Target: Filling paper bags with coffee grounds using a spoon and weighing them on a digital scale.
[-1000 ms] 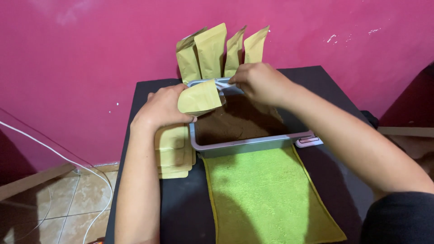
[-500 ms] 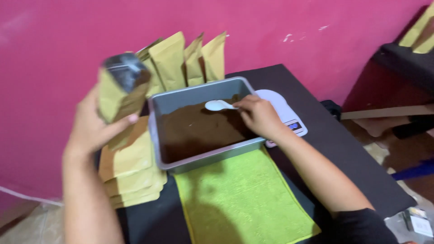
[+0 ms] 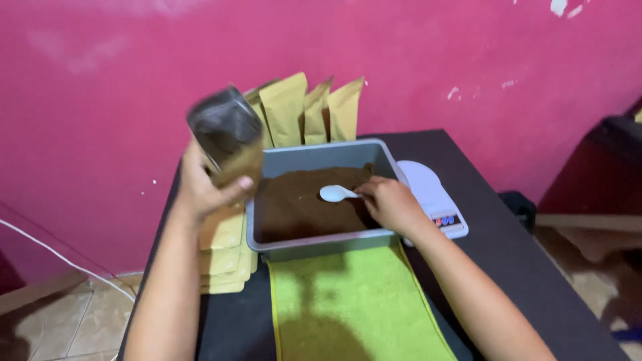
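Left hand [image 3: 204, 187]: wrapped around an opened kraft pouch [image 3: 227, 137], raised, mouth facing the camera.
Right hand [image 3: 391, 204]: pinching the handle of a white spoon [image 3: 336, 194].
Spoon axis: points from right hand toward left hand, bowl over brown powder [image 3: 301, 207].
Grey tray [image 3: 321, 246]: between both hands, nearer the right.
Pouch appearance: tan, dark inside, blurred.

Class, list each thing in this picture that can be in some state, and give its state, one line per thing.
Pouch: open, raised in the left hand.
Spoon: held by the right hand, over the powder.
Grey tray: holds brown powder.
Pouches by the wall: upright.
Flat pouches: stacked left of the tray.
Green cloth: spread flat.
Scale: nothing on it.
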